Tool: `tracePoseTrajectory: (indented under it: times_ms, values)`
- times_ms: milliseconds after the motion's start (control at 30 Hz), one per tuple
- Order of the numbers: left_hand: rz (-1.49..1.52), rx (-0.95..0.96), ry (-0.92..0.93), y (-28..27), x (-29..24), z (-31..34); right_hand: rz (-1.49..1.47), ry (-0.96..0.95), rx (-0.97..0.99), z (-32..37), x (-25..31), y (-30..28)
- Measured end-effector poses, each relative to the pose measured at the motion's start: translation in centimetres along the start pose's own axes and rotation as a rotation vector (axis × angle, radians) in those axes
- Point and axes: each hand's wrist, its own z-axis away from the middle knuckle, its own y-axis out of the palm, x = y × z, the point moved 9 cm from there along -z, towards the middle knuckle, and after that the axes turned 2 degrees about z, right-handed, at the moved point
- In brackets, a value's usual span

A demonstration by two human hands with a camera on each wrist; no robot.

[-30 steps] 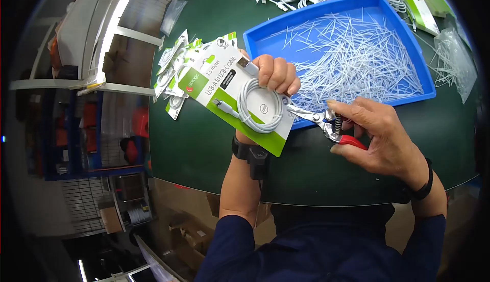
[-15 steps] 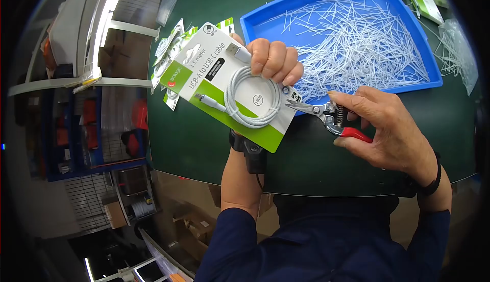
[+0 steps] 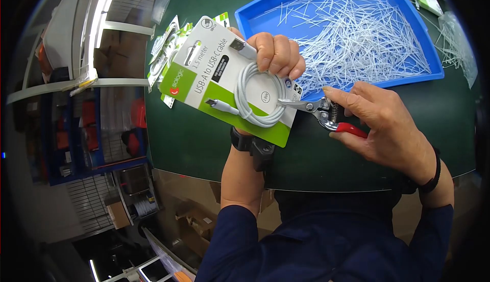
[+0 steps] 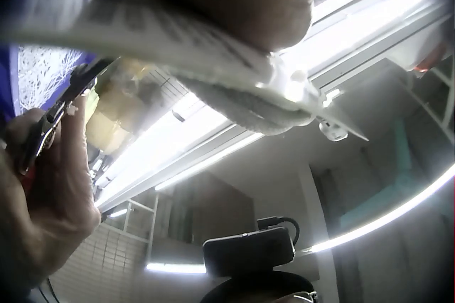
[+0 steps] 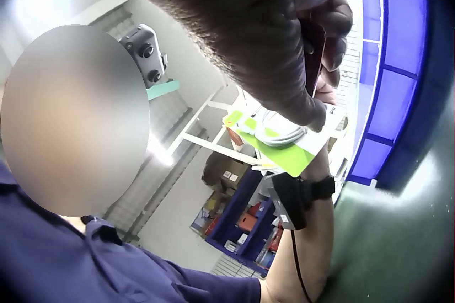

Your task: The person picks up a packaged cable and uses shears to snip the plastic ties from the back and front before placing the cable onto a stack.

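blue shelving (image 3: 122, 163), at the far left beyond the table: red items (image 3: 89, 111) on its shelves. clear plastic bag (image 3: 162, 1), on the green table (image 3: 204, 154) near its upper left edge; contents, if any, too faint to tell. packaged cables (image 3: 166, 45), one loose pile, green-and-white cards overlapping, lying behind the held card.

cable card (image 3: 191, 85), one, printed "usb-a to usb-c cable" and "1.5 meter", held up tilted over the table, in front of the tray's left end; on its face, a white coiled cable (image 3: 244, 98). left hand (image 3: 278, 55), closed on the card's upper right edge, fingers curled over the front.

cutters (image 3: 326, 116), one pair, silver blades, spring, red handle; tips over the right side of the coil, touching or not i cannot tell. blue tray (image 3: 408, 81), shallow, behind both hands: holds a tangled heap of thin white strips (image 3: 367, 37), thickest toward the middle and right. right hand (image 3: 388, 126), gripping the cutters by the handles, in front of the tray.

clear bag (image 3: 457, 45), crumpled, just beside the tray's right wall, more thin white strips next to it.
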Motion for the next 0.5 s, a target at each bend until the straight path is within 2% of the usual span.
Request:
tracePoseTrajectory:
  times_ms: [100, 200, 333, 500]
  values:
    - [-0.115, -0.079, 0.028, 0.2, 0.1, 0.3, 0.075, -0.021, -0.029, 0.0, 0.4, -0.6]
    - [-0.208, 0.018, 0.065, 0.4, -1.4, -0.1, 0.086, -0.002, -0.003, 0.0, 0.6, -1.7]
    - [-0.162, 0.092, 0.018, 0.7, -1.7, -0.4, 0.081, -0.035, 0.002, 0.0, 0.5, -1.4]
    - [-0.133, 0.073, -0.010, 0.3, -0.9, -0.4, 0.064, -0.040, 0.014, 0.1, 0.2, -1.0]
